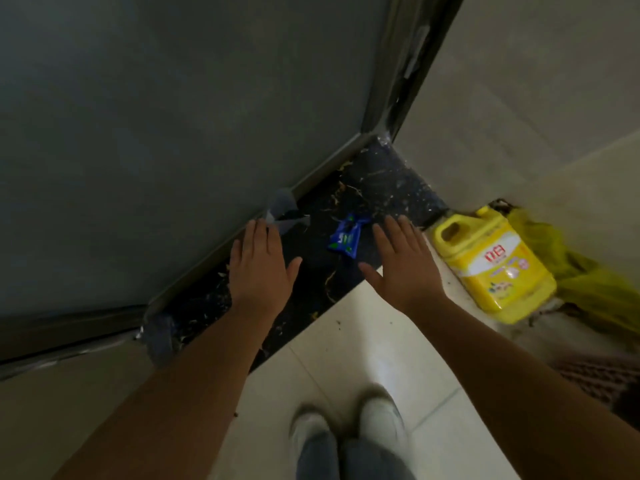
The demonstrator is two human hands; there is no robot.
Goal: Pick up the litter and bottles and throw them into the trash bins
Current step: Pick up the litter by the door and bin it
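A crumpled blue wrapper (344, 237) with white and green print lies on the dark speckled threshold (391, 181) in front of a grey door. My left hand (261, 268) hovers to its left, palm down, fingers spread, holding nothing. My right hand (403, 261) hovers to its right, likewise spread and holding nothing. The wrapper sits between the two hands, a little beyond them. A yellow plastic jug (491, 268) with a handle and a red-lettered label lies on the floor to the right. No trash bin is in view.
The grey door (156, 133) fills the left and top. A grey wedge-shaped doorstop (282, 211) sits at its foot. A yellow-green cloth (585, 271) is bunched in the corner behind the jug. Beige walls stand at right; pale floor tiles and my shoes (349, 424) are below.
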